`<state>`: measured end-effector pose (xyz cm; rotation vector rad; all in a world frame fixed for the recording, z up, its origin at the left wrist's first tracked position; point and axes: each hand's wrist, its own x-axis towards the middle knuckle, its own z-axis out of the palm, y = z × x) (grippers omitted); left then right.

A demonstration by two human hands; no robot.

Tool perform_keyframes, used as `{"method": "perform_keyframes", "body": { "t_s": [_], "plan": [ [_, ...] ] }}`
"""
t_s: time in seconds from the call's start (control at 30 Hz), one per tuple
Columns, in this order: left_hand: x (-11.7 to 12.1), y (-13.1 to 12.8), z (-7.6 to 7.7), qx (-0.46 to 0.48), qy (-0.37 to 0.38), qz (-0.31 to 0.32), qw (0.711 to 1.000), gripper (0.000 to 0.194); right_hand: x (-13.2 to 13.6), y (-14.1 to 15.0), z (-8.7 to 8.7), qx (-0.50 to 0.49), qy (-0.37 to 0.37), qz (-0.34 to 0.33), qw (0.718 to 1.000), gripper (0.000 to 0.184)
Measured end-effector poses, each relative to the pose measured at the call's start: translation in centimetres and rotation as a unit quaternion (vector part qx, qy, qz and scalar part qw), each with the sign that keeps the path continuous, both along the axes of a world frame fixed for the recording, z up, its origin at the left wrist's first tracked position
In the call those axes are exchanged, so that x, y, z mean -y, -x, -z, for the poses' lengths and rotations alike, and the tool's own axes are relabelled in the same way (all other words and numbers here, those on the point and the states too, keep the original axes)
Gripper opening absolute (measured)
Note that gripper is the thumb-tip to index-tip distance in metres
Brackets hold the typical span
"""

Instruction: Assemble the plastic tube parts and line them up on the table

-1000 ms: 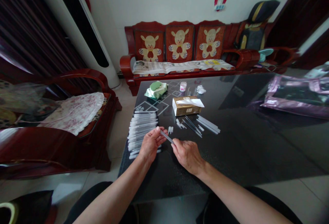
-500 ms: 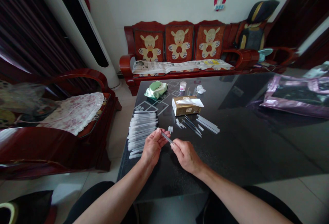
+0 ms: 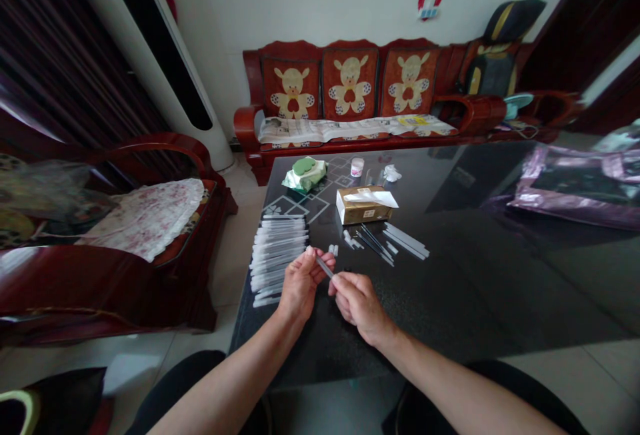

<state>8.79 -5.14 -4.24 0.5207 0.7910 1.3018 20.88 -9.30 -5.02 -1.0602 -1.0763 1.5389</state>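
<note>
Over the near left part of the dark glass table [image 3: 475, 275], my left hand [image 3: 300, 283] and my right hand [image 3: 357, 303] both pinch a thin grey stick-like piece [image 3: 324, 266], one at each end. Left of my hands lies a row of several clear sleeved sticks [image 3: 277, 255]. Beyond my hands are loose dark sticks and clear sleeves [image 3: 387, 242] and a few small clear caps [image 3: 333, 249].
An open brown cardboard box [image 3: 364, 206] sits further back, with a green wipes pack [image 3: 304, 174], a small white jar [image 3: 357, 166] and a crumpled bit behind it. A purple plastic bag [image 3: 575, 188] lies at the right. Red wooden seats stand left and behind.
My hands have drawn closer together along the thin piece, so less of it shows between them. The other things on the table have not moved.
</note>
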Motion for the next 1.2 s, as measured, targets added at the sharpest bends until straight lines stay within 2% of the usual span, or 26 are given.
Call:
{"method": "perform_keyframes", "body": {
  "t_s": [0.2,0.4,0.53,0.6,0.67,0.77,0.87,1.0,1.2],
  "plan": [
    [-0.5,1.1,0.1,-0.041,-0.004,0.022,0.999,0.028,-0.9,-0.9,0.0,0.024,0.003,-0.024,0.999,0.036],
    [-1.8,2.8,-0.1,-0.086,-0.041,-0.015,0.995,0.033,-1.3,-2.0,0.6,0.070,-0.006,-0.020,0.997,0.035],
    [-2.9,4.3,-0.5,-0.135,-0.054,-0.014,0.989,0.039,-1.8,-2.8,0.8,0.081,-0.008,-0.019,0.997,0.033],
    [-3.6,5.5,-1.0,-0.180,-0.093,-0.064,0.977,0.043,-2.1,-3.3,0.7,0.110,-0.020,-0.008,0.994,0.034],
    [-4.4,7.0,-1.6,-0.225,-0.138,-0.150,0.953,0.044,-2.5,-3.5,0.6,0.167,-0.053,-0.003,0.985,0.033],
    [-5.1,9.1,-2.5,-0.244,-0.166,-0.214,0.931,0.041,-2.6,-3.3,0.5,0.265,-0.144,-0.021,0.953,0.027],
    [-5.3,10.0,-2.6,-0.234,-0.168,-0.227,0.930,0.036,-2.1,-2.2,0.5,0.329,-0.220,-0.051,0.917,0.025],
    [-5.4,9.9,-2.3,-0.224,-0.165,-0.222,0.935,0.033,-1.6,-0.4,0.6,0.412,-0.259,-0.063,0.871,0.025],
    [-5.7,10.0,-2.3,-0.208,-0.149,-0.227,0.940,0.031,-2.9,1.5,0.5,0.542,-0.329,-0.104,0.766,0.024]
  ]
}}
